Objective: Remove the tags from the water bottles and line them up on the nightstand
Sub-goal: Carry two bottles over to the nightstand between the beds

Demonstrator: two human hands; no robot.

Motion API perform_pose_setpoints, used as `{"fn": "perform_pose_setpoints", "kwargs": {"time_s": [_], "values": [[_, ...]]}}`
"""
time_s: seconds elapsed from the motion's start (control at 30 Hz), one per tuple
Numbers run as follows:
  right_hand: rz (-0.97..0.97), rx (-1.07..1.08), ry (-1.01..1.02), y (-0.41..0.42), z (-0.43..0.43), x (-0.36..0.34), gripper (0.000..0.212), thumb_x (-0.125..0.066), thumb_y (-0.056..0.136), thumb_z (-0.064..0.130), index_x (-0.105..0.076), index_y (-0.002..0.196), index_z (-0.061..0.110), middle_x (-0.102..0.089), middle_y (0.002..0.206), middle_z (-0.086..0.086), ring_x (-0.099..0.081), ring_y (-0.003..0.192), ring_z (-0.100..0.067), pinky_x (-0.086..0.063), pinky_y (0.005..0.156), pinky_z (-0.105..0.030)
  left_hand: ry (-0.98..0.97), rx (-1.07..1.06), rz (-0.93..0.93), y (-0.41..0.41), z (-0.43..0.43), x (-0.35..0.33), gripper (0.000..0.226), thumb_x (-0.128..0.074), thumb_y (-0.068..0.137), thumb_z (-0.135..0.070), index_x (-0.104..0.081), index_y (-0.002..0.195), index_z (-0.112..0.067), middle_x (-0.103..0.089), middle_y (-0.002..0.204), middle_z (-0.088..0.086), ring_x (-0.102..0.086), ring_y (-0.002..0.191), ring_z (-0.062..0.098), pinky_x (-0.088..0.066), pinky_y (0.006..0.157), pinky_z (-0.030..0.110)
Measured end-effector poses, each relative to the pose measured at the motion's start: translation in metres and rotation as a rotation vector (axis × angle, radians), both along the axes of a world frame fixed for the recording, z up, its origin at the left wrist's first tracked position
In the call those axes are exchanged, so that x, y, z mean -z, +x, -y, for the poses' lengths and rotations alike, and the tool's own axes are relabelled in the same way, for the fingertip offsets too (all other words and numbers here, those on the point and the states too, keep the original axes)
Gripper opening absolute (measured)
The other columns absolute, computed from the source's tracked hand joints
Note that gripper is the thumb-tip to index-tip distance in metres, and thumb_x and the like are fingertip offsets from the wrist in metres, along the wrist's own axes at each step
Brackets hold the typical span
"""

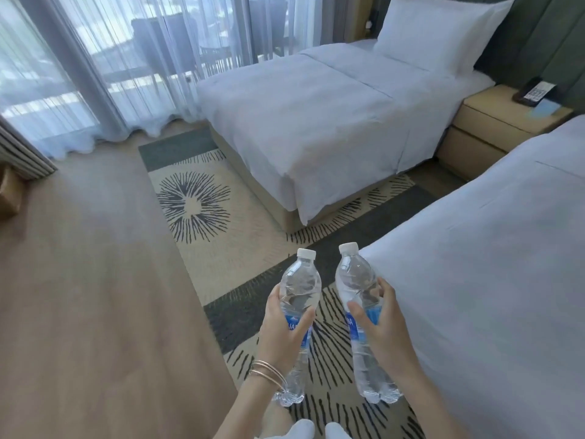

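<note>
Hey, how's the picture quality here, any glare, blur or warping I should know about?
Head view: daylight through the sheer curtains washes out the window side; wide-angle lens bows the far bed and nightstand; the whole frame is slightly soft, so label text on the bottles in the left hand and right hand is only partly readable.

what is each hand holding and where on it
The left hand grips one water bottle around its middle, over the blue label. The right hand holds a second water bottle the same way, caps pointing away.
</note>
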State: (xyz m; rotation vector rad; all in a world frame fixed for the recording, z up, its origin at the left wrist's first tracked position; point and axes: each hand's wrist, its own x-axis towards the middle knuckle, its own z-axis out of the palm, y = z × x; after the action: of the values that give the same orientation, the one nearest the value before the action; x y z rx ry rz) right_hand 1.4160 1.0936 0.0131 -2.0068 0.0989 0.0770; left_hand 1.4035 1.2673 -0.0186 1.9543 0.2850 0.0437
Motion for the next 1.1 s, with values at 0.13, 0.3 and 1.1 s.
{"fn": "perform_pose_setpoints", "kwargs": {"time_s": [0.13, 0.3, 1.1], "values": [[0.021, 0.065, -0.002, 0.071, -0.017, -0.006, 0.075, -0.057, 0.074, 0.051, -0.028, 0.139, 0.028, -0.042, 0.134, 0.009, -0.046, 0.122, -0.013, -0.050, 0.095, -0.037, 0.004, 0.067, 0.031, 0.079, -0.021, -0.007, 0.069, -0.069, 0.082, -0.033, -0.033, 0.139, -0.020, -0.052, 0.129, 0.001, -0.056, 0.109, 0.012, -0.046, 0.092, 0.024], [0.027, 0.152, 0.024, 0.150, -0.040, -0.018, 0.075, -0.056, 0.072, 0.050, -0.028, 0.137, 0.028, -0.040, 0.130, 0.012, -0.049, 0.119, -0.013, -0.052, 0.092, -0.037, 0.000, 0.131, 0.045, 0.177, -0.045, -0.021, 0.066, -0.070, 0.082, -0.028, -0.035, 0.137, -0.020, -0.054, 0.125, -0.001, -0.056, 0.106, 0.009, -0.045, 0.093, 0.026], [0.034, 0.437, 0.008, 0.475, 0.058, 0.006, 0.064, -0.063, 0.081, 0.032, -0.031, 0.135, 0.019, -0.041, 0.124, 0.009, -0.048, 0.105, -0.009, -0.045, 0.067, -0.001, 0.054, 0.395, 0.023, 0.536, 0.061, -0.031, 0.057, -0.069, 0.083, -0.024, -0.036, 0.130, -0.022, -0.051, 0.114, -0.010, -0.053, 0.091, -0.001, -0.040, 0.072, -0.002]]}}
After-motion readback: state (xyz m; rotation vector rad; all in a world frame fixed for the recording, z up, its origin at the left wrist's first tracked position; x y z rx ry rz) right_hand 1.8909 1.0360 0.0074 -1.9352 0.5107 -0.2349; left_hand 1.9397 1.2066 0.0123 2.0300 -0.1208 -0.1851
